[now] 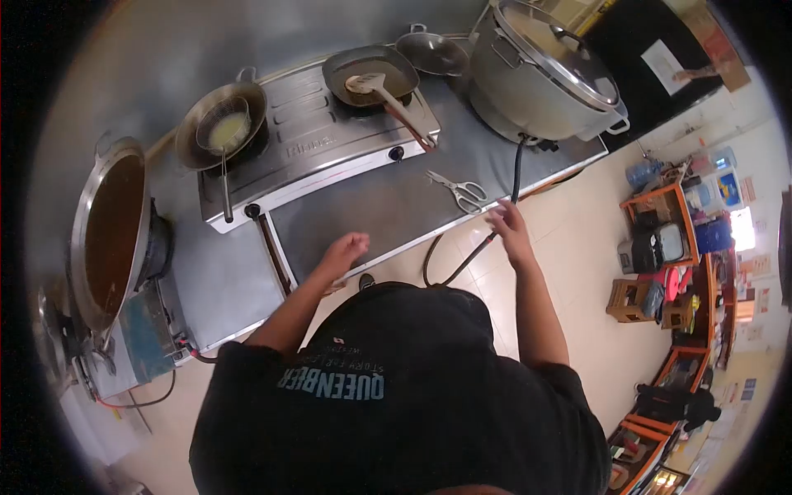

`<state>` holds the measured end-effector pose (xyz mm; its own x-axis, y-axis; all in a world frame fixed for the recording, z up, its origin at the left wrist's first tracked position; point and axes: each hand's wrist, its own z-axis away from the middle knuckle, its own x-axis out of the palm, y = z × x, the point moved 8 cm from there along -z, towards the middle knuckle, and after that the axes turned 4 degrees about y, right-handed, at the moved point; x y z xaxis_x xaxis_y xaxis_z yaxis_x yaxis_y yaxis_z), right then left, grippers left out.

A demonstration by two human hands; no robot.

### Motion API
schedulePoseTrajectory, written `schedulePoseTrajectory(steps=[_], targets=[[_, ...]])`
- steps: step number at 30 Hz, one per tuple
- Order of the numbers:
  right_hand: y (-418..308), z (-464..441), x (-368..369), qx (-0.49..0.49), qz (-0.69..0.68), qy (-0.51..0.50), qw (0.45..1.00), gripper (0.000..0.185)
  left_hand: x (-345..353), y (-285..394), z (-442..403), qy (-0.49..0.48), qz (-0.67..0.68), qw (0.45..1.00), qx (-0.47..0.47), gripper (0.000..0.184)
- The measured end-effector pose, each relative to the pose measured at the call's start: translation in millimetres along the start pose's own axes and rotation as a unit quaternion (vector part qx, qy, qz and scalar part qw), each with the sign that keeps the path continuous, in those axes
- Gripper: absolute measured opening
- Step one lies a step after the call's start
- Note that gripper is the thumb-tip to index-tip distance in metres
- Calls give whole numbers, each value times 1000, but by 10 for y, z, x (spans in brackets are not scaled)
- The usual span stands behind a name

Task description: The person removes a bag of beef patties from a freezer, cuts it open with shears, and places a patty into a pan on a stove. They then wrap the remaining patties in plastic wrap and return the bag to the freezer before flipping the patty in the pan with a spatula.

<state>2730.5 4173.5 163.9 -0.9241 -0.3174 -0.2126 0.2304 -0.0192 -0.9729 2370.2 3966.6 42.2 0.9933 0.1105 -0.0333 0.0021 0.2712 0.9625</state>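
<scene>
My left hand [345,254] hovers over the front edge of the steel counter [346,214], its fingers curled in with nothing visible in them. My right hand [509,227] is at the counter's edge, fingers apart and empty, just right of the scissors [462,192] that lie on the counter. Behind, a two-burner stove [309,144] bears a wok [191,136] with a wire strainer [223,124] holding something pale yellow, and a square pan [334,73] with dark liquid. A slotted spatula [394,103] rests in that pan.
A large lidded pot [520,87] stands at the back right, with a black hose [517,173] hanging from it. At the left sits a wide pan of brown liquid [115,235]. A small pan [431,54] is behind the stove. Orange shelves [681,210] stand far right.
</scene>
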Motion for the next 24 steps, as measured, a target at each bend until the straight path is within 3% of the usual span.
schedulePoseTrajectory(steps=[3,6,8,9,11,16,19,21,23,24], targets=[[-657,-687,746,-90,48,-61,993,68,-77,493,-500,3,-19,1000,14,38],[-1263,-1303,1238,-150,148,-94,973,75,-111,819,-813,53,5,997,53,37],[-1504,-1652,1509,-296,291,-74,907,73,-40,797,-935,60,14,997,38,40],[-1472,-1834,1630,-299,292,-90,904,73,16,827,-983,74,22,996,34,40],[-1195,-2223,1847,-163,329,-176,913,58,279,880,-1162,13,96,994,-47,46],[-1178,-2474,1940,-205,346,-275,874,42,619,1127,-1956,34,212,974,-76,52],[-1168,-2688,1729,-259,335,-227,877,39,771,1432,-2299,39,446,890,-82,45],[-1413,-2800,1442,-292,308,-185,887,39,839,1518,-2463,103,473,872,-65,38],[-1545,-2850,1235,-284,323,-196,882,40,811,1477,-2547,202,498,842,-50,27],[-1602,-2860,1135,-279,341,-201,875,40,831,1473,-2497,207,497,841,-52,27]])
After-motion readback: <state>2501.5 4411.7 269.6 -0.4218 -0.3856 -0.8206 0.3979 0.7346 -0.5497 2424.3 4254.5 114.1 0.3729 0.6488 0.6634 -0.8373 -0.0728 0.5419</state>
